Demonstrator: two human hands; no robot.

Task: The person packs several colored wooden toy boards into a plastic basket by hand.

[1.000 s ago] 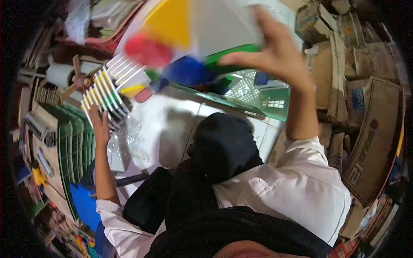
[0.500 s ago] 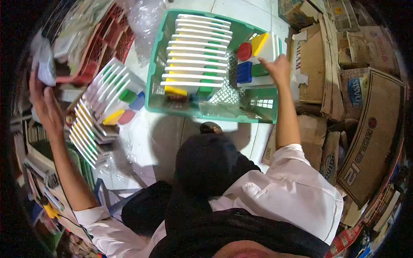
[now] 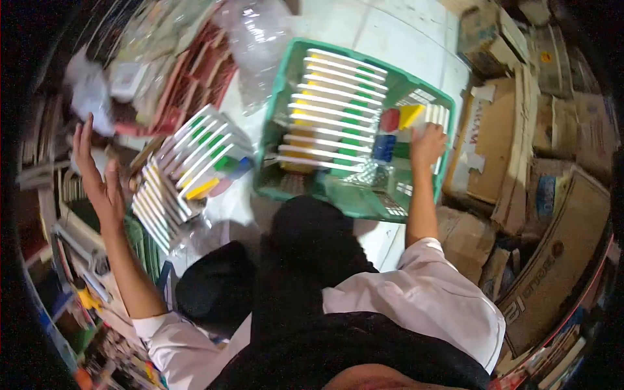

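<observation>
My right hand (image 3: 429,144) reaches into the right end of a green plastic basket (image 3: 273,97). Its fingers curl over the edge of a white board with coloured shapes; a yellow triangle (image 3: 411,116), a red round piece (image 3: 390,119) and a blue block (image 3: 384,148) show beside the hand. Part of that board is hidden by the hand. A row of white boards (image 3: 341,99) with yellow and green pieces between them fills the basket's left side. My left hand (image 3: 103,188) is raised at the left, fingers apart, holding nothing.
More white boards with coloured shapes (image 3: 207,153) lie stacked on the tiled floor between my left hand and the basket. Clear plastic wrap (image 3: 257,45) and a red crate (image 3: 205,71) are behind them. Cardboard boxes (image 3: 489,140) line the right side.
The view has shifted, so the basket sits lower and further right. My right hand's fingers now curl over the boards at the basket's right end. My left hand stays raised and open.
</observation>
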